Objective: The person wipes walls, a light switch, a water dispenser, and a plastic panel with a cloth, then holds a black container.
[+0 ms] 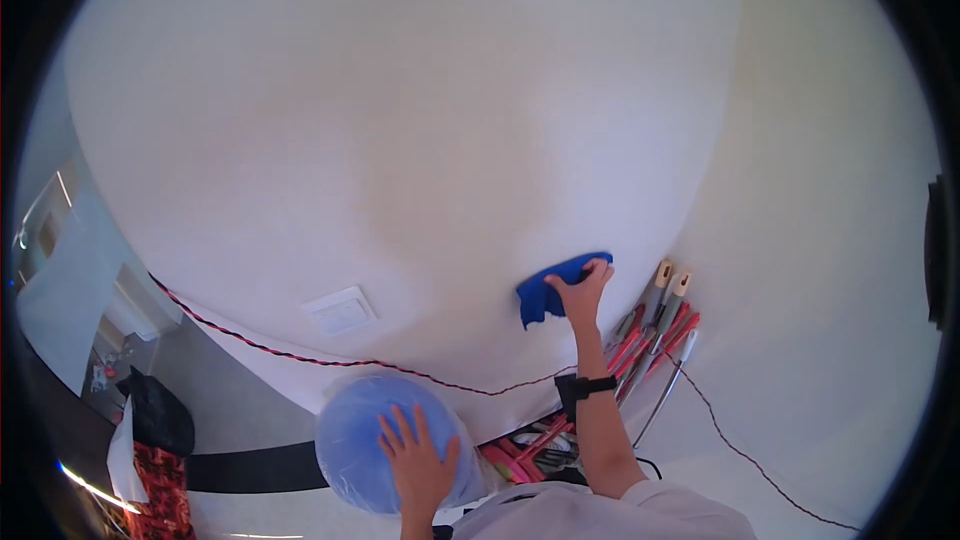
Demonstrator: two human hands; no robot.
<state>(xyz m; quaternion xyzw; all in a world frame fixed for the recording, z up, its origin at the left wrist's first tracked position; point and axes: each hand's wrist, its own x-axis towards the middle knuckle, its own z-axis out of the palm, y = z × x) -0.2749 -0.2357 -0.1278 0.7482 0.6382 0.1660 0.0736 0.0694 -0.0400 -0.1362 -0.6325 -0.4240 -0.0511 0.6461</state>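
Swept low, the blue cloth (540, 298) the right hand (584, 297) grips might snag the red-black twisted cord (345, 363) below it, left hand (421, 460) splayed.

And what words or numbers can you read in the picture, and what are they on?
None: I can't read any words, numbers or brands here.
The wall switch, blue cloth and round blue thing show no readable writing.
If the long-handled tools or the black wristband carry any, it is too small or blurred to read.
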